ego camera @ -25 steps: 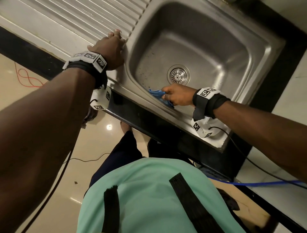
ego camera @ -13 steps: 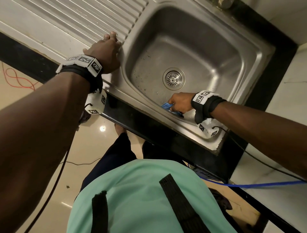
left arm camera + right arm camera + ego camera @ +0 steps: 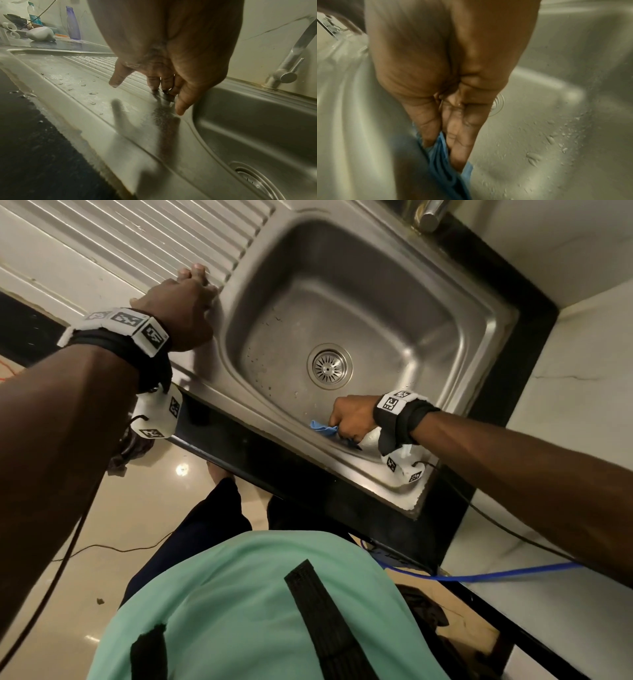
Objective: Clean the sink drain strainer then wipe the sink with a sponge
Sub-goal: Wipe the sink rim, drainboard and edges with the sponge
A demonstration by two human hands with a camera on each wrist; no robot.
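My right hand (image 3: 352,419) pinches the blue sponge (image 3: 323,428) against the sink's (image 3: 394,313) near wall | strainer (image 3: 329,365) seated in the drain, just beyond that hand | my left hand (image 3: 181,309) rests on the drainboard (image 3: 137,237), fingers (image 3: 155,81) straight, holding nothing.

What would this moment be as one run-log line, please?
right hand: wiping sink near wall with cloth | left hand: resting on drainboard | strainer: seated
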